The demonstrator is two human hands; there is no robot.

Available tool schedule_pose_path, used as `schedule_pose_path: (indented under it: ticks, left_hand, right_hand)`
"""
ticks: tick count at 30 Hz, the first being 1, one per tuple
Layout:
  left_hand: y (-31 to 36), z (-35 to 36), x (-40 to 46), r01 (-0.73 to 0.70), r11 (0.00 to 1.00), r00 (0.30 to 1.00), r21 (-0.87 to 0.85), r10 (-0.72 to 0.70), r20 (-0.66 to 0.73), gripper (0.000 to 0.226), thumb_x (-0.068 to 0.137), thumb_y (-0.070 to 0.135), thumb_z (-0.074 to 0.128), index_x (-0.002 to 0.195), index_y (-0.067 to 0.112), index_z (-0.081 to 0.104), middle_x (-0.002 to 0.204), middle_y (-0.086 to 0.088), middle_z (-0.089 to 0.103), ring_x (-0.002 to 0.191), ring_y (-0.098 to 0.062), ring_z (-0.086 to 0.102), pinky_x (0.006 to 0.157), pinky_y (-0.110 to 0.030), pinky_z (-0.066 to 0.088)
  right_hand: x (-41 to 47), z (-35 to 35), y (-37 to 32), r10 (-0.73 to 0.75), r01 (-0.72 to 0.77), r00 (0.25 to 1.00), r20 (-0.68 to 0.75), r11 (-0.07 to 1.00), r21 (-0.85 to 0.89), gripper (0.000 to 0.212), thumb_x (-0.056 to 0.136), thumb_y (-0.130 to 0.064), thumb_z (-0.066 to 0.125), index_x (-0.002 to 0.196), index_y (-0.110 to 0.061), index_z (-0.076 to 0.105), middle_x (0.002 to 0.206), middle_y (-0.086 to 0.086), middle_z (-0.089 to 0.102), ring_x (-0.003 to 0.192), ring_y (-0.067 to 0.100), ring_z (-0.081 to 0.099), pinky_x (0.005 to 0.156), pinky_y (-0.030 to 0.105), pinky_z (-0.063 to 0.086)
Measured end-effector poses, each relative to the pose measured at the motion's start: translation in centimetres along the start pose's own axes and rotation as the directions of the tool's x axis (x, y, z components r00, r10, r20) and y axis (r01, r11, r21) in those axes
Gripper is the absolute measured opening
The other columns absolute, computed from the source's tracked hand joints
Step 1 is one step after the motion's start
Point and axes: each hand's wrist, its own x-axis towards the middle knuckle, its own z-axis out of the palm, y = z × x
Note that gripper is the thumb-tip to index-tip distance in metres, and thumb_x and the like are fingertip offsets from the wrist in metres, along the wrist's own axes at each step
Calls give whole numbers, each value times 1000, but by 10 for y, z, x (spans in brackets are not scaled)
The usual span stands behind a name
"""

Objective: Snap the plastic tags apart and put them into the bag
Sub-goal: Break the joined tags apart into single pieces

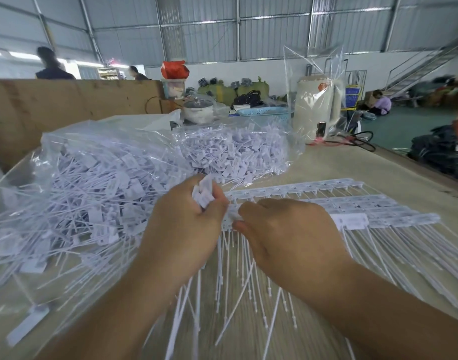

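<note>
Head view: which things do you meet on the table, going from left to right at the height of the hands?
Clear bag of loose tags → left hand, gripping a bundle of snapped-off tags → right hand, pinching the end of a joined strip → joined strips of tags.

Hands: two, a left hand and a right hand, both at centre. Clear plastic bags: three, namely a large bag of loose tags at 9 o'clock, a second filled bag at 12 o'clock and an upright bag at 1 o'clock. Joined tag strips at 3 o'clock: several, overlapping; exact count cannot be determined. Loose tags: too many to count.
</note>
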Motion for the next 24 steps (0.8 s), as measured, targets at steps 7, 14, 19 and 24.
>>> schedule_pose_path:
  ticks: [7,14,19,24]
  left_hand:
    - [-9,-4,5,178,937,984,-300,-170,50,19,93,39,61,76,33,67,55,7,63,43,-2,54,40,-12,40]
    - [-7,17,-5,276,847,936,-454,-130,328,37,80,61,63,85,25,72,73,2,73,57,-16,65,46,-25,50]
    - [-12,22,-3,185,844,936,-504,5,351,19,80,33,64,82,15,68,59,1,64,46,-13,52,39,-22,41]
    - [-15,17,2,190,828,961,-527,-47,272,14,75,32,78,79,20,71,57,-1,62,41,-14,49,37,-21,41]
  right_hand:
    - [1,-17,6,86,-82,996,-29,989,121,35,94,-45,44,81,-15,56,51,-4,50,39,22,48,39,23,32]
    - [-3,-5,5,27,-76,983,181,961,267,46,86,-63,27,122,-34,29,63,-15,42,56,13,52,46,27,33]
    - [-4,0,4,-7,-57,982,186,939,339,55,84,-61,29,132,-36,19,69,-16,43,63,10,51,51,26,33]
    - [-2,-5,9,5,-68,984,176,935,349,44,87,-62,32,117,-32,42,70,-15,49,62,7,51,52,26,39]
